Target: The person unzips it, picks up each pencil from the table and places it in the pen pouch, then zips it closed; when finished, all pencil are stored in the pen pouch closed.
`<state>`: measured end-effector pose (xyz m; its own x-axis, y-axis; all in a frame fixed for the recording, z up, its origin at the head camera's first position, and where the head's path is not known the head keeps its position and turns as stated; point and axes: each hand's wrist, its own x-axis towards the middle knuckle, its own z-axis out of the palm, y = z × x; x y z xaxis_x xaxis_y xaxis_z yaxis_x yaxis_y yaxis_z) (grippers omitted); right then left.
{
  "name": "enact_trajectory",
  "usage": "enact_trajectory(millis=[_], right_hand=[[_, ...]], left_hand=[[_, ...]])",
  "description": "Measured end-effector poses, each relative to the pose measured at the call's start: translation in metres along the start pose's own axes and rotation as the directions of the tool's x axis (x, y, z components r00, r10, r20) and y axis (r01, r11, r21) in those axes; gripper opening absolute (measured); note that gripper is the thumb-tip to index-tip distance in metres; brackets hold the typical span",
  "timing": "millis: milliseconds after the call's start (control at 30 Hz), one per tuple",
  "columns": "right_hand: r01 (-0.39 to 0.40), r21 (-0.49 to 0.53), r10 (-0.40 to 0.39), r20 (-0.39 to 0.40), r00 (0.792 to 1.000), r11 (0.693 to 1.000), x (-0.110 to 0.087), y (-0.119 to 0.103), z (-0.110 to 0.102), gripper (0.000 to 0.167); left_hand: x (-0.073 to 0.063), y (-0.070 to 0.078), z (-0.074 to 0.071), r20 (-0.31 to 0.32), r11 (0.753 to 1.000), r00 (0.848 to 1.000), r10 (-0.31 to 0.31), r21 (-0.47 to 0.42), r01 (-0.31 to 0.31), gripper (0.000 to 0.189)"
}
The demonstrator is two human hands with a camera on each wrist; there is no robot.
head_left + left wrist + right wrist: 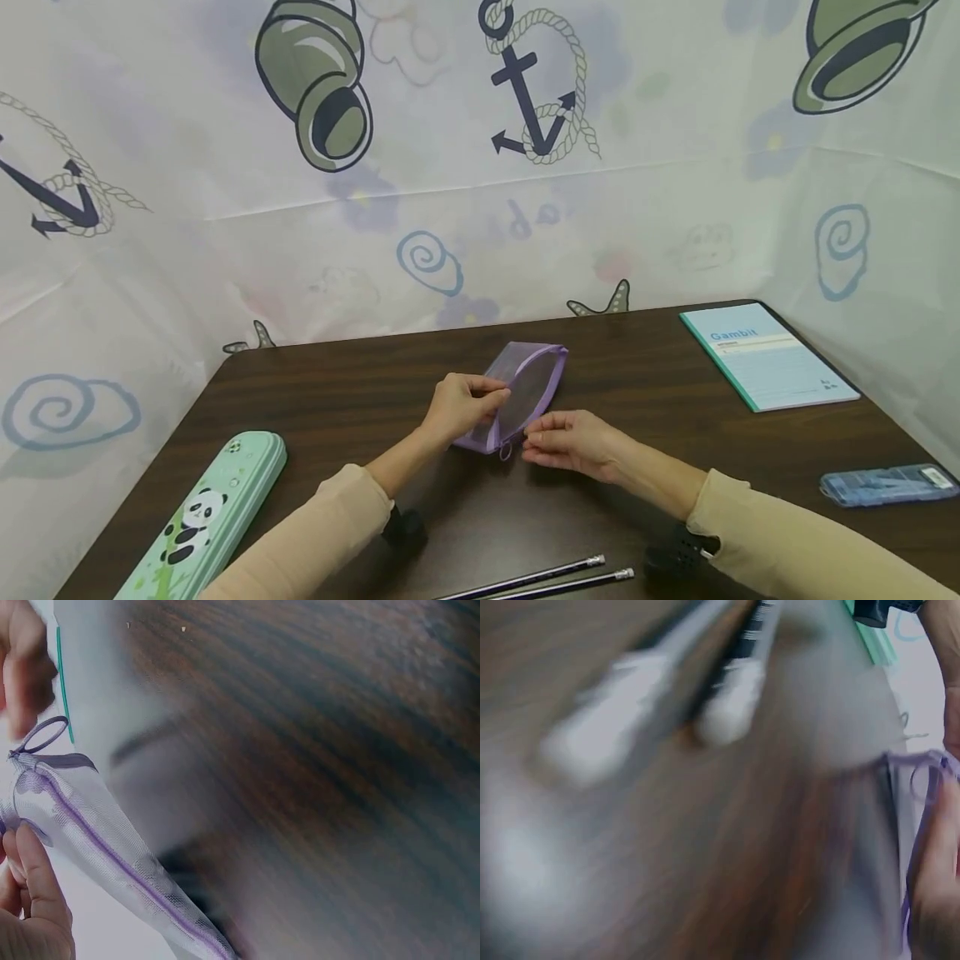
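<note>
A purple mesh zipper pouch (528,392) stands tilted near the middle of the table, its mouth spread into an oval. My left hand (468,408) pinches the near rim between thumb and fingers; the left wrist view also shows those fingers (37,881) on the mesh beside the purple zipper. A small purple loop (506,452) hangs from the pouch's lower corner. Close to the right of this corner is my right hand (573,446), fingers loosely bent, with nothing visible in them. In the left wrist view it appears blurred just above the loop.
Two dark pencils (555,575) with erasers lie at the near edge, between the forearms. A green panda pencil case (202,517) is at left. At right are a Gambit notebook (772,354) and a small blue translucent case (885,486). Patterned cloth (480,208) hangs behind the table.
</note>
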<state>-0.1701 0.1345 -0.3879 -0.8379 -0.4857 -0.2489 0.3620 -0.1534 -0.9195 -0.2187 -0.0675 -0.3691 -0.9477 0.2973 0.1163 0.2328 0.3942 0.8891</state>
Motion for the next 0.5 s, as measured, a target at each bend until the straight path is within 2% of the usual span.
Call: enact_trajectory(millis=[67, 133, 200, 300, 433, 500], right_hand=[[-0.058, -0.061, 0.067, 0.160, 0.985, 0.996, -0.009, 0.003, -0.008, 0.011], [-0.103, -0.120, 0.134, 0.292, 0.947, 0.987, -0.016, 0.007, -0.015, 0.013], [-0.119, -0.172, 0.177, 0.377, 0.909, 0.978, -0.022, 0.011, -0.018, 0.015], [-0.092, -0.247, 0.197, 0.443, 0.875, 0.965, -0.029, 0.017, -0.017, 0.023], [0.019, -0.352, 0.165, 0.487, 0.858, 0.936, -0.035, 0.021, -0.009, 0.029], [0.103, -0.408, 0.131, 0.506, 0.852, 0.907, -0.037, 0.022, -0.006, 0.027]], left_hand=[[0.000, 0.000, -0.001, -0.001, 1.000, 1.000, -0.007, 0.000, 0.007, 0.019], [-0.001, 0.000, -0.001, 0.001, 1.000, 1.000, -0.012, 0.006, 0.012, 0.019], [-0.001, -0.001, 0.000, 0.006, 1.000, 1.000, -0.014, 0.008, 0.014, 0.019], [0.000, -0.001, 0.001, 0.010, 1.000, 1.000, -0.014, 0.008, 0.014, 0.019], [0.001, -0.001, 0.002, 0.012, 1.000, 1.000, -0.007, 0.011, 0.007, 0.019], [0.002, -0.001, 0.003, 0.012, 1.000, 1.000, -0.005, 0.011, 0.005, 0.019]])
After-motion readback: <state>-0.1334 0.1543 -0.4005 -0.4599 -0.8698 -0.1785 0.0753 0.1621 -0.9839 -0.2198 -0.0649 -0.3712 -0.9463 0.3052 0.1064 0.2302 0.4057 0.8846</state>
